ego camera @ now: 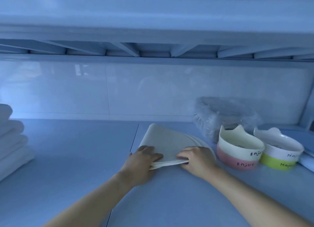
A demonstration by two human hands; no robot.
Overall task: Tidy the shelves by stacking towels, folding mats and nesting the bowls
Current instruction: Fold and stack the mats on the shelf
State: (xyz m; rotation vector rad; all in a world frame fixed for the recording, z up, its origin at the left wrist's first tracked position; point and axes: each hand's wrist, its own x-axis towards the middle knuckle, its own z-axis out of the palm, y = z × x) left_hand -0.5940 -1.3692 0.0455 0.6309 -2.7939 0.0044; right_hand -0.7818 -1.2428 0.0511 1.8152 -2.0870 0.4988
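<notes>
Towels (11, 141) stacked tall at the left edge of the shelf (68, 167), folded, well apart from everything else; little risk there short of a bump from an elbow. Plastic-wrapped bundle (226, 113) against the back wall toward the right, contents too blurred to name. Mats (166, 141) near the middle of the shelf, folded into a fan-shaped wedge of several layers, curved edge pointing right. Pink bowl stack (237, 158) and green bowl stack (280, 158) toward the right edge, side by side, each apparently one bowl nested in another, the pink one just beside that curved edge. Left hand (144, 158) flat on the near-left corner of the mats, fingers straight, pressing down. Right hand (195, 158) curled at the near edge, fingertips tucked around the layers, gripping them.

Likely trouble: layers splaying at the near edge, visibly parted under the left hand; probably springy material, so apt to unfold once pressure eases. Could also slip out of line if pushed with one hand only. Worse: shoving the wedge rightward, curved edge meeting the pink bowl stack and nudging it into the green one or toward the right edge. Safer to square the layers, then release slowly.
</notes>
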